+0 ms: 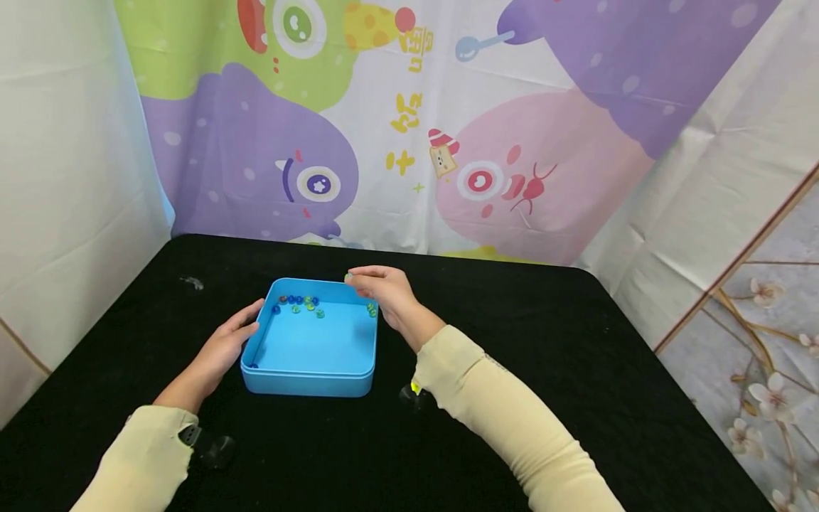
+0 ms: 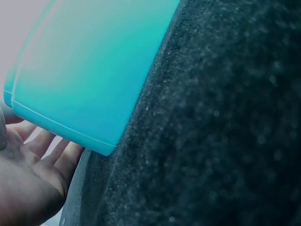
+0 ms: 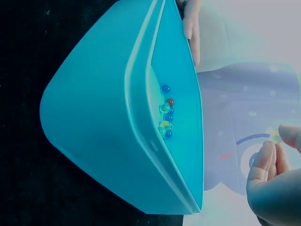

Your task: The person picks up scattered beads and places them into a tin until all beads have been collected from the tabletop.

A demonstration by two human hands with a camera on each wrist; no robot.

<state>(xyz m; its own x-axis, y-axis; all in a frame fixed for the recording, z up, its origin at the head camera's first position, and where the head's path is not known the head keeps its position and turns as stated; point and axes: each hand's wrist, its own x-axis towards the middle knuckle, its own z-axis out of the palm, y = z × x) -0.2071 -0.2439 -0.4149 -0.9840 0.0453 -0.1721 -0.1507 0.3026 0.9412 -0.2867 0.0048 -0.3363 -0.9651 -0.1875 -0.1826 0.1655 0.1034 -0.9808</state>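
A square blue box [image 1: 313,341] with an open top stands on the black-covered table. Inside it lie several marbles [image 1: 299,300], blue, green and reddish, most of them along the far wall. My left hand [image 1: 220,348] rests against the box's left side, fingers fairly straight; in the left wrist view the fingers [image 2: 44,146] lie along the blue wall. Above the far right corner, my right hand [image 1: 388,293] pinches a small greenish marble [image 1: 348,277] between thumb and fingertips. In the right wrist view that marble [image 3: 275,136] is pale and blurred.
The black tablecloth [image 1: 499,341] extends around the box. A small clear scrap [image 1: 192,283] lies at the back left. Behind the table hangs a curtain [image 1: 409,142] with cartoon figures. Dark wrist devices [image 1: 217,449] hang by both sleeves.
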